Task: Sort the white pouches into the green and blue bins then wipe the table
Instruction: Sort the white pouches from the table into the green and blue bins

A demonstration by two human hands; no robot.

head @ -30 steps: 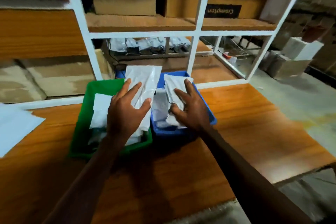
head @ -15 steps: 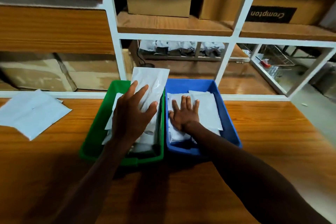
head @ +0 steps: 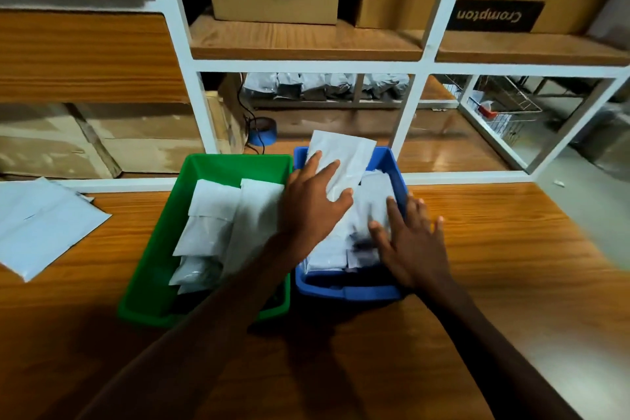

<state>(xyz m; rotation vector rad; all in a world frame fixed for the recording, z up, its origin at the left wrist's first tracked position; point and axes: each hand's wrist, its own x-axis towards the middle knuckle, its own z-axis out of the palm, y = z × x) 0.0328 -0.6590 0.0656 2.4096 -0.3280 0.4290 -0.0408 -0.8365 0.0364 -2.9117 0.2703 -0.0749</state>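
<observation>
A green bin (head: 160,235) and a blue bin (head: 347,291) stand side by side on the wooden table (head: 494,283). Both hold white pouches. My left hand (head: 313,204) grips a long white pouch (head: 344,160) over the far half of the blue bin, one end of it sticking past the far rim. My right hand (head: 412,242) lies flat with fingers spread on the pouches in the blue bin (head: 373,198), over its right wall. Inside the green bin, pouches (head: 218,218) rest untouched.
More flat white pouches (head: 41,225) lie on the table at the far left. A white-framed shelf (head: 204,119) with cardboard boxes rises right behind the bins. A blue tape roll (head: 264,135) sits behind the frame. The table's right edge drops to the floor.
My left hand has carried the long pouch from over the green bin to over the blue bin. My right hand has slid toward the blue bin's right side.
</observation>
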